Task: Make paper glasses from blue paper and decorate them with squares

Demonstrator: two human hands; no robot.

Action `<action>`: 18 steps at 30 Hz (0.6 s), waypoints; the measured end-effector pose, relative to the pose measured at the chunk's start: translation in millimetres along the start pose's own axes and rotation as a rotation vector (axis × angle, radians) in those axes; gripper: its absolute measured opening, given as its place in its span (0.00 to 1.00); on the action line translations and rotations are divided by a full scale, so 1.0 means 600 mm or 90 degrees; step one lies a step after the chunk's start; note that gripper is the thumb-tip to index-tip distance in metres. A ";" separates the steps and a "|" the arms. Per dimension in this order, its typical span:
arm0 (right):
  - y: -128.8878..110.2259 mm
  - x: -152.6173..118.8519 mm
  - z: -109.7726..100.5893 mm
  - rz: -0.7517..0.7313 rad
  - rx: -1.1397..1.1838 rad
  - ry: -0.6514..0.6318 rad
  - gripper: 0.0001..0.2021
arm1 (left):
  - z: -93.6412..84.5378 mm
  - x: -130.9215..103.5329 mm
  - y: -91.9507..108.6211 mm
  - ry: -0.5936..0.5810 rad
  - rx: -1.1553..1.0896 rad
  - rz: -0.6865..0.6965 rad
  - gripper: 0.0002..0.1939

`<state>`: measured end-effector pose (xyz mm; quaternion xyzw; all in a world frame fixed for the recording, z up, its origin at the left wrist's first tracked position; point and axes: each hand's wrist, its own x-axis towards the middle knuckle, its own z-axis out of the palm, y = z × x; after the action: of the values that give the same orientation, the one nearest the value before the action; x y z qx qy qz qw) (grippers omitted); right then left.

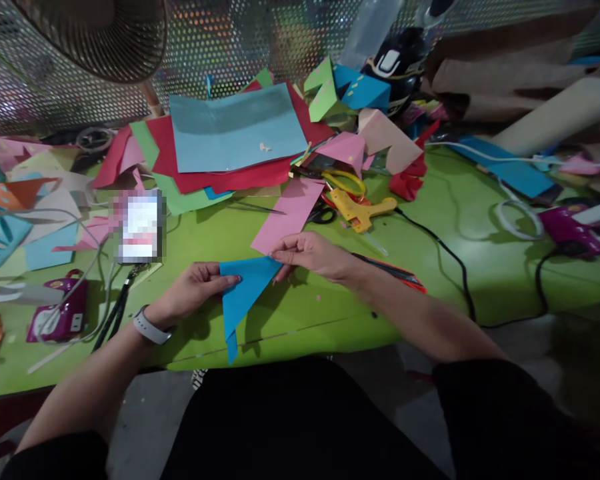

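Note:
A folded sheet of blue paper (pixel 247 288), roughly triangular with a narrow strip hanging from its lower corner, is held between my two hands above the green table. My left hand (pixel 200 288) pinches its left edge, thumb lying on the front face. At the upper right corner, my right hand (pixel 307 257) grips the paper between thumb and fingers. Just beyond the blue paper lies a pink strip of paper (pixel 290 212), with a thin pointed metal tool across it. A yellow glue gun (pixel 360 208) rests behind my right hand, beside black-handled scissors (pixel 324 215).
Stacked coloured sheets (pixel 237 133) lie at the back centre, below a perforated metal screen. A fan (pixel 100 33) stands at the back left. Cut paper pieces, cables and a phone (pixel 140 227) cover the left. Purple tape dispensers (pixel 60 310) sit at both sides. The green table (pixel 330 327) ends near my body.

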<state>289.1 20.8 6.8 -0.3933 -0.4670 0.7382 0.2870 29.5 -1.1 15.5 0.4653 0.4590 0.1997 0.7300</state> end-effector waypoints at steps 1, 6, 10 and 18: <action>-0.003 -0.002 -0.003 0.005 -0.005 -0.019 0.20 | -0.002 -0.001 0.001 0.004 0.011 0.001 0.16; -0.009 -0.006 -0.015 0.034 -0.056 -0.084 0.17 | -0.002 -0.005 0.008 -0.015 0.019 -0.008 0.15; -0.003 -0.004 -0.005 -0.002 -0.160 -0.057 0.15 | 0.003 -0.003 0.008 -0.037 0.040 -0.019 0.14; 0.012 -0.002 0.034 0.034 -0.206 -0.090 0.19 | 0.005 0.007 -0.003 -0.096 0.057 -0.019 0.11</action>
<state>271.8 7.5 6.0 -0.3937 -0.5879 0.6866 0.1670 34.0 -0.6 12.3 0.5043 0.4182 0.1324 0.7438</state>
